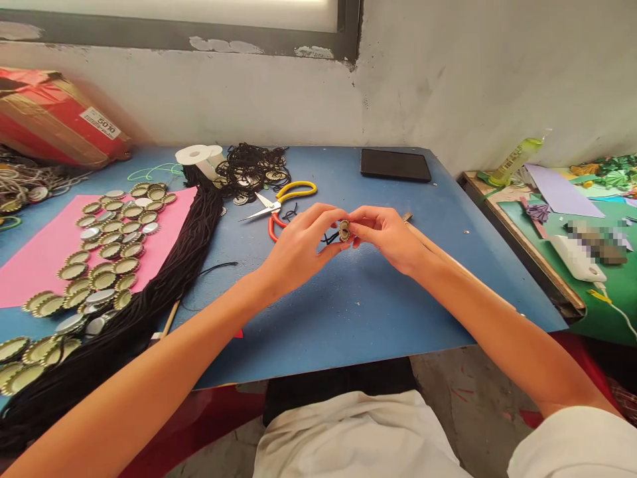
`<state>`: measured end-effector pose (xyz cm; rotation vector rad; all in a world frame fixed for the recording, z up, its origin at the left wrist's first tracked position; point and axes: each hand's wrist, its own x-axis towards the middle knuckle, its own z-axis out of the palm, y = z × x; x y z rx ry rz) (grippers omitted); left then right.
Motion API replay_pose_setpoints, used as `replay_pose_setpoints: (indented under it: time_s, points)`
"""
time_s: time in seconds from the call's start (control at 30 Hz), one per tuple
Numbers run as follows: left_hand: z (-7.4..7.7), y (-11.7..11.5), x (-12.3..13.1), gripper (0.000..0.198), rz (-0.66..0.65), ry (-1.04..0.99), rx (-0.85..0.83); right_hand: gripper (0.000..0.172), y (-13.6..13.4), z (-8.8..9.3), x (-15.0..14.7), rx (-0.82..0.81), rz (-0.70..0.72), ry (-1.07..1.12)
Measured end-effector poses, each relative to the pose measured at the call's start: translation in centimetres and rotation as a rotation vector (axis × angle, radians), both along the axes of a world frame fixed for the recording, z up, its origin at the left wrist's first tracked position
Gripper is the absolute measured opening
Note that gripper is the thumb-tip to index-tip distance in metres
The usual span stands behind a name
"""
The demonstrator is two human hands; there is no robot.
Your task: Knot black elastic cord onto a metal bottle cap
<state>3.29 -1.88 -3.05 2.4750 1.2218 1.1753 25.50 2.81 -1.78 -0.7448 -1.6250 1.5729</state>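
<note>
Between my two hands, above the blue table (pixel 318 318), a bottle cap (pixel 344 230) is held with its hollow side turned toward me. My left hand (pixel 311 242) closes on the cap from the left with thumb and fingers. From the right, my right hand (pixel 385 236) pinches the cap's edge. A bit of black cord (pixel 330 239) shows by the cap; how it is joined there I cannot make out. Just behind my left hand lie scissors (pixel 279 202) with yellow and red handles, blades apart.
At left, many loose bottle caps (pixel 104 279) lie on pink paper (pixel 30 252) beside a long bundle of black cords (pixel 164 265). Behind are white spools (pixel 195 156), tangled corded caps (pixel 256 166) and a red box (pixel 64 123). A black phone (pixel 395 165) lies at the back right.
</note>
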Motion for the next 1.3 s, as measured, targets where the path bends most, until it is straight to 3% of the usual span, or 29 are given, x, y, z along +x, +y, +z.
replay_pose_setpoints:
  time_s: [0.13, 0.3, 0.47, 0.63, 0.93, 1.1, 1.3]
  points:
    - [0.0, -0.1, 0.2, 0.025, -0.012, -0.058, 0.028, 0.044, -0.3, 0.0, -0.2, 0.0, -0.002, -0.007]
    - [0.2, -0.2, 0.0, 0.025, 0.11, 0.0, -0.01, 0.021, -0.4, 0.1, 0.0, 0.318, -0.266, -0.162]
    - [-0.1, 0.0, -0.1, 0.024, 0.122, 0.197, -0.029, 0.004, -0.5, 0.5, 0.3, 0.553, -0.217, -0.269]
    - [0.0, -0.2, 0.1, 0.02, 0.112, 0.249, 0.007, 0.006, -0.5, 0.0, 0.1, 0.552, -0.113, -0.366]
    - [0.1, -0.4, 0.1, 0.017, 0.121, 0.289, 0.001, 0.008, -0.6, -0.3, 0.1, 0.617, -0.11, -0.395]
    - [0.3, -0.1, -0.2, 0.023, 0.166, 0.274, -0.015, 0.004, 0.2, 0.1, 0.5, 0.586, -0.154, -0.403]
    - [0.7, 0.2, -0.5, 0.023, 0.222, 0.242, -0.055, 0.006, 2.1, 1.3, 2.2, 0.434, -0.281, -0.373]
